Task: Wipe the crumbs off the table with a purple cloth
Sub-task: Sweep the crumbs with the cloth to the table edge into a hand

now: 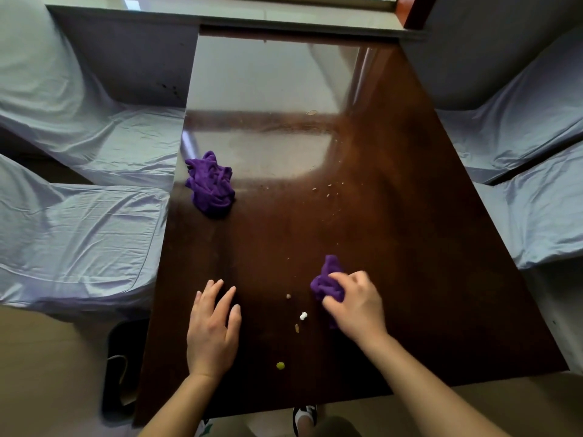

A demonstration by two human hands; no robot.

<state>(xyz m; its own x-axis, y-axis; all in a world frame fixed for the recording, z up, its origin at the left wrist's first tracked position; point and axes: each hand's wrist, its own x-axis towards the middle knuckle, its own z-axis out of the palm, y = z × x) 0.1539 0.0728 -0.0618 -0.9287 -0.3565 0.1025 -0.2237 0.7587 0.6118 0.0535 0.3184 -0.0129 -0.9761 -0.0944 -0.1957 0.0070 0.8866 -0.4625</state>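
My right hand (355, 305) is closed on a bunched purple cloth (326, 282) pressed onto the dark brown table (410, 247) near its front. My left hand (213, 326) lies flat on the table with fingers spread, holding nothing. Between the hands lie crumbs: a white bit (303, 316), a tan bit (297, 327), a small brown bit (288, 296) and a yellow-green piece (280, 365). More fine crumbs (329, 190) are scattered farther back, right of centre. A second crumpled purple cloth (210, 184) rests near the table's left edge.
Chairs with pale blue covers stand on the left (79, 222) and on the right (542, 209) of the table. A black bin (121, 367) sits on the floor at the front left. A window sill (284, 17) runs along the far end.
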